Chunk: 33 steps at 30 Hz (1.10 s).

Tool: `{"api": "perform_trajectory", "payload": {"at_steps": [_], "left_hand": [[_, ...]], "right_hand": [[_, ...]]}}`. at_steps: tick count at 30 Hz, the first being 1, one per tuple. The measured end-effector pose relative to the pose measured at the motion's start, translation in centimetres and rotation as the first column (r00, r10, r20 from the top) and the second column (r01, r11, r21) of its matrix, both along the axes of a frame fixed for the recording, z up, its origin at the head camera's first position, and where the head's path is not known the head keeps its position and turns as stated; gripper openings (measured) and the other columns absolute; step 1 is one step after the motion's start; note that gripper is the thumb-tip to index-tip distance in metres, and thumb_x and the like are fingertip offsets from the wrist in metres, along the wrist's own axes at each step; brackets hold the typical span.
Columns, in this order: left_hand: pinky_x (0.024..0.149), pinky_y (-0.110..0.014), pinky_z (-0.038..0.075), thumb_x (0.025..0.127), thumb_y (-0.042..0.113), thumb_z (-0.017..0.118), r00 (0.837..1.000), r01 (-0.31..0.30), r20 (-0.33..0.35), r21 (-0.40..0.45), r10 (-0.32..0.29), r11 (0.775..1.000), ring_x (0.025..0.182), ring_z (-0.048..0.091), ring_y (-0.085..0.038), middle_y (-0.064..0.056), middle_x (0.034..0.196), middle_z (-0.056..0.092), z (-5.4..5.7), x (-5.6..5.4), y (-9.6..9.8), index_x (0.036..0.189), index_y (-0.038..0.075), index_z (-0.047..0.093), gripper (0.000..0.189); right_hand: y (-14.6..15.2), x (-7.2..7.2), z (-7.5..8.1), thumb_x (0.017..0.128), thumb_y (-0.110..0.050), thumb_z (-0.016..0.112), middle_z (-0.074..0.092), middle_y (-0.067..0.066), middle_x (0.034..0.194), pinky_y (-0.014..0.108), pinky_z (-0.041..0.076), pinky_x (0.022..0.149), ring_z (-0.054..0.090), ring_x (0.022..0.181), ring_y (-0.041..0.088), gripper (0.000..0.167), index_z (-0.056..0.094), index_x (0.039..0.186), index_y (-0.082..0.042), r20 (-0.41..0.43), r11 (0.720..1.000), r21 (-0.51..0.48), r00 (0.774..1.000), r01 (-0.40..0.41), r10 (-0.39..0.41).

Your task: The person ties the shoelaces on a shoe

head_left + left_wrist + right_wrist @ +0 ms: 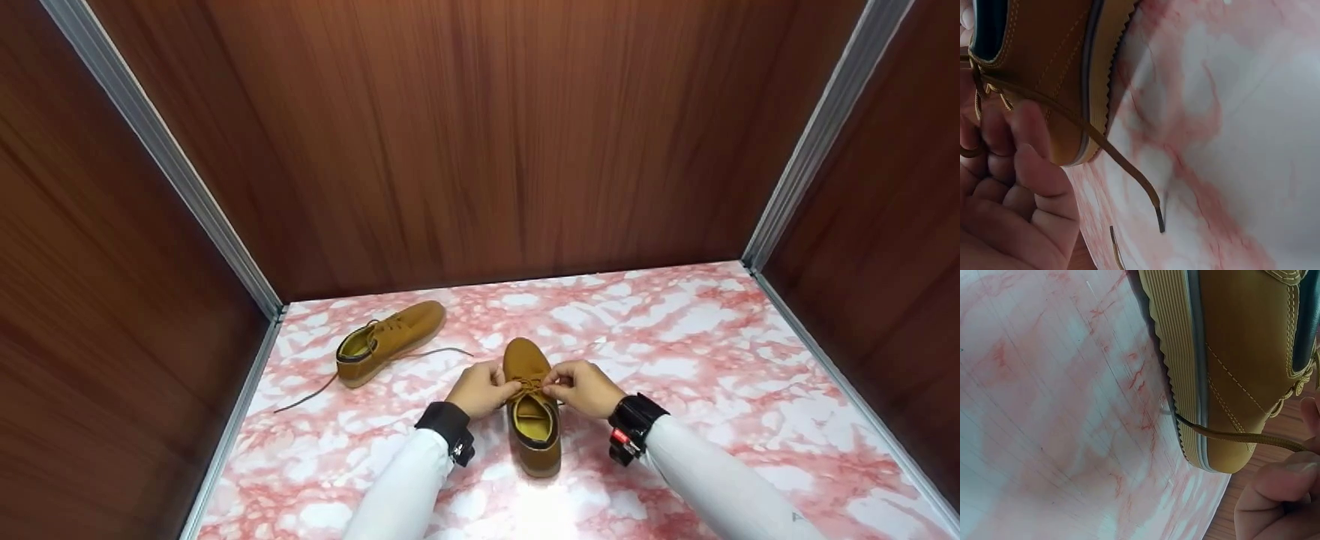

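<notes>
A tan lace-up shoe (538, 459) stands on the table between both hands, its toe pointing away and its yellow-lined opening toward me. My left hand (480, 388) is at the left of the lacing, fingers curled in and holding part of the brown shoelace (1122, 160). In the left wrist view one lace end with a dark tip hangs loose past the sole. From the other side, my right hand (583, 388) pinches the shoelace (1241, 437) between thumb and finger; its tipped end crosses the sole's edge in the right wrist view. The fingers partly hide the knot area.
A second tan shoe (412, 326) lies back left, toe toward the far right, its two lace ends spread on the table. The pink-and-white marbled table (675, 360) is enclosed by brown wood-grain panels (480, 150) with metal corner strips (161, 154).
</notes>
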State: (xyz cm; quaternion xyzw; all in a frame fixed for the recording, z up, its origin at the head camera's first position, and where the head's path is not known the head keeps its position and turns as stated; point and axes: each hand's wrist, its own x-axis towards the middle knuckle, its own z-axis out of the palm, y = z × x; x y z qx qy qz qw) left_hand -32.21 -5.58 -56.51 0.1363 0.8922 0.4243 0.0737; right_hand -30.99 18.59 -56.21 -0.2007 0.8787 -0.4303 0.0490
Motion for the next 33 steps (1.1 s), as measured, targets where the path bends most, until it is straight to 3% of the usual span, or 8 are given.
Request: {"api": "perform_trajectory", "payload": {"at_steps": [5,9,19,24,33], "left_hand": [[0.078,-0.028,0.053,0.095,0.024,0.073,1.0,0.0,-0.02,0.025,0.001,1.0,0.08,0.06,-0.01,0.003,0.087,0.066,0.05,0.23,0.31,0.095,0.011,0.068,0.015],[0.087,-0.033,0.055,0.097,0.022,0.071,0.999,0.006,-0.038,0.014,-0.006,1.0,0.088,0.064,-0.012,-0.003,0.095,0.074,0.11,0.41,0.55,0.097,0.01,0.074,0.012],[0.077,-0.027,0.054,0.096,0.016,0.071,0.996,0.012,-0.086,0.015,-0.011,1.0,0.076,0.059,-0.007,-0.001,0.086,0.073,0.15,0.44,0.88,0.091,0.009,0.075,0.009],[0.076,-0.025,0.052,0.097,0.015,0.069,0.996,0.027,-0.082,0.015,-0.026,1.0,0.078,0.058,-0.006,0.001,0.086,0.069,0.31,0.52,0.95,0.094,0.008,0.072,0.008],[0.079,-0.028,0.053,0.1,0.016,0.067,0.998,0.014,-0.055,0.062,-0.011,0.998,0.081,0.059,-0.008,0.0,0.09,0.069,0.2,0.59,1.05,0.098,0.01,0.07,0.007]], "right_hand": [[0.03,0.08,0.2,0.094,-0.018,0.077,0.074,0.003,0.084,0.017,0.046,0.061,0.055,0.066,0.001,0.006,0.079,0.093,-0.012,0.016,1.0,-0.01,1.0,-0.001,0.001],[0.05,0.1,0.3,0.093,-0.02,0.079,0.074,0.001,0.084,0.017,0.045,0.06,0.054,0.065,0.001,0.006,0.08,0.092,-0.014,0.013,1.0,-0.008,1.0,-0.007,0.007],[0.21,0.11,0.32,0.091,-0.021,0.081,0.075,0.001,0.085,0.017,0.044,0.06,0.053,0.064,0.001,0.005,0.082,0.09,-0.016,-0.016,1.0,-0.004,1.0,0.01,-0.01],[0.21,0.13,0.25,0.092,-0.023,0.081,0.069,-0.002,0.079,0.017,0.039,0.057,0.047,0.062,0.001,0.005,0.082,0.09,-0.018,-0.026,1.0,0.003,1.0,0.018,-0.018],[-0.02,0.08,0.36,0.091,-0.019,0.081,0.076,0.003,0.082,0.017,0.041,0.057,0.05,0.062,0.001,0.004,0.083,0.09,-0.015,-0.068,0.999,-0.007,0.996,0.053,-0.054]]}}
